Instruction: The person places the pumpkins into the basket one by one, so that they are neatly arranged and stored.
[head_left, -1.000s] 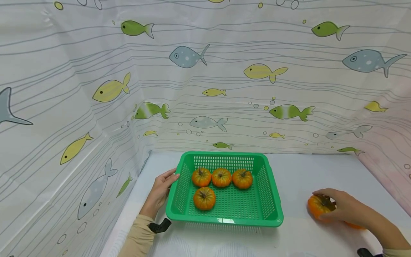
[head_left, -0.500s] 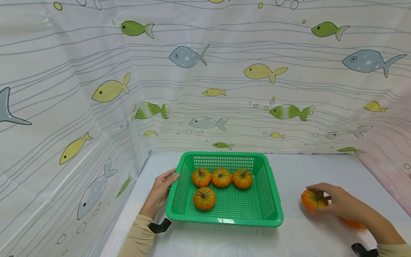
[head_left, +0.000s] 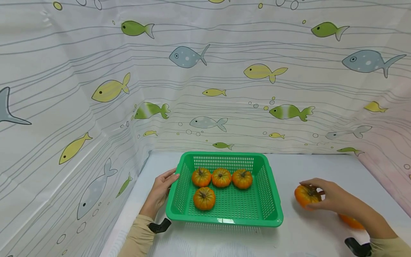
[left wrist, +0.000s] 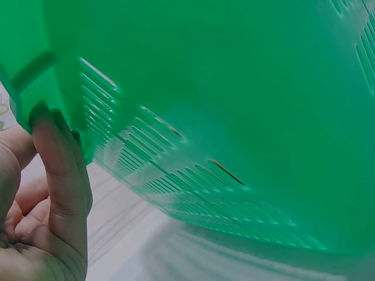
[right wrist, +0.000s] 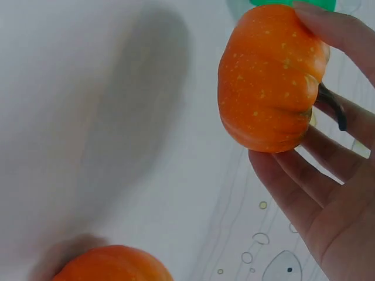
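A green plastic basket [head_left: 224, 222] stands on the table with several small orange pumpkins inside; one pumpkin [head_left: 204, 198] sits in front of a row of three. My left hand [head_left: 159, 191] grips the basket's left rim, its fingertips tucked under the lip in the left wrist view. Right of the basket, my right hand [head_left: 337, 200] holds another small pumpkin [right wrist: 266, 82] between thumb and fingers. The pumpkin is raised off the table, and its dark stem points toward the palm. One more pumpkin [head_left: 351, 221] lies on the table, partly hidden by my right forearm.
The white table [head_left: 305, 242] extends on both sides of the basket. A fish-patterned sheet [head_left: 237, 85] stands behind the table and along its left and right sides.
My right hand has lifted the pumpkin slightly and carried it left toward the basket, uncovering more of the pumpkin left behind. My left hand and the basket have stayed put.
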Demonstrator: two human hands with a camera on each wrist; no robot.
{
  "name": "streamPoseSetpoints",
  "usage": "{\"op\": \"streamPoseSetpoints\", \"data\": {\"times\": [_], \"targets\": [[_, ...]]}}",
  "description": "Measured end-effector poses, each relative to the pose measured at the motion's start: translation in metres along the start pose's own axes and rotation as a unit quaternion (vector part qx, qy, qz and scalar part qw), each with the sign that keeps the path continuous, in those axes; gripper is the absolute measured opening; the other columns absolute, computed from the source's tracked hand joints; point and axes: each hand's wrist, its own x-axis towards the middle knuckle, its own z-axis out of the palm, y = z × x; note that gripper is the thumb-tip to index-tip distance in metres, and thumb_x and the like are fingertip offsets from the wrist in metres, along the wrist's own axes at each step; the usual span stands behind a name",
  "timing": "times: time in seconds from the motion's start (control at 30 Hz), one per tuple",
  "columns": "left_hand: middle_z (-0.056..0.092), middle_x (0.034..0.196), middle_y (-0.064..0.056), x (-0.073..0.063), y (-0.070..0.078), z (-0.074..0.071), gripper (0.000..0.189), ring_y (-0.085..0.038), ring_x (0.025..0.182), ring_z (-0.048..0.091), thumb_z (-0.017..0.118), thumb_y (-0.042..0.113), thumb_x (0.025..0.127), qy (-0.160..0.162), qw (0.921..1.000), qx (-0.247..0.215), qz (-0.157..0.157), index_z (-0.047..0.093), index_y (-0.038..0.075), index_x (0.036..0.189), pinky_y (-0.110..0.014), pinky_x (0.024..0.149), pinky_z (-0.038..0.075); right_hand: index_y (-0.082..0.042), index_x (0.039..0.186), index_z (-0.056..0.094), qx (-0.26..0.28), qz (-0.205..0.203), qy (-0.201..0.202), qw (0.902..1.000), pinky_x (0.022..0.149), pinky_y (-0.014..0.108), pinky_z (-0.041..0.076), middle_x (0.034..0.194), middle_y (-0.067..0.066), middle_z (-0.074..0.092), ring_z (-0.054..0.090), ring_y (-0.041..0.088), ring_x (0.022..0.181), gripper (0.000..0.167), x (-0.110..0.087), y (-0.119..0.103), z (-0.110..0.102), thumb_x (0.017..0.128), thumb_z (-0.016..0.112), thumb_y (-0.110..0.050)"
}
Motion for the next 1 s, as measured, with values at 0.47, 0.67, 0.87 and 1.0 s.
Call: {"op": "streamPoseSetpoints", "data": {"times": [0.47,0.67,0.87,1.0], "targets": [[0.073,0.099,0.007,0.001,0.000,0.000,0.056,-0.007,0.085,0.075,0.066,0.017,0.103,0.003,1.0000,0.001,-0.003,0.047,0.003,0.153,-0.024,0.076,0.064,-0.011,0.132,0.066,0.005,-0.039,0.014,0.9991,0.081,0.017,0.058,0.125,0.003,0.070,0.054,-0.004,0.104,0.068,0.015,-0.022,-0.005,0.076,0.092,-0.039],[0.073,0.100,0.007,0.000,0.000,0.000,0.055,-0.007,0.086,0.075,0.066,0.018,0.103,0.001,1.0000,0.003,-0.003,0.047,0.003,0.153,-0.024,0.076,0.064,-0.010,0.132,0.065,0.004,-0.050,0.018,0.9986,0.081,0.017,0.058,0.123,0.001,0.070,0.055,-0.002,0.103,0.068,0.021,-0.030,-0.007,0.078,0.091,-0.041],[0.073,0.097,0.007,0.000,0.000,0.001,0.056,-0.006,0.084,0.075,0.067,0.018,0.103,0.006,1.0000,0.000,-0.005,0.047,0.004,0.153,-0.023,0.075,0.064,-0.011,0.133,0.065,0.001,-0.057,0.018,0.9982,0.083,0.018,0.058,0.122,-0.001,0.069,0.056,0.001,0.102,0.068,0.027,-0.039,-0.009,0.078,0.090,-0.041],[0.073,0.096,0.008,0.000,0.001,0.001,0.055,-0.006,0.083,0.074,0.066,0.017,0.103,0.009,0.9999,-0.003,-0.005,0.047,0.003,0.153,-0.023,0.074,0.064,-0.012,0.133,0.065,-0.003,-0.060,0.020,0.9980,0.083,0.018,0.058,0.122,-0.001,0.069,0.057,0.003,0.103,0.069,0.032,-0.046,-0.011,0.077,0.090,-0.044]]}}
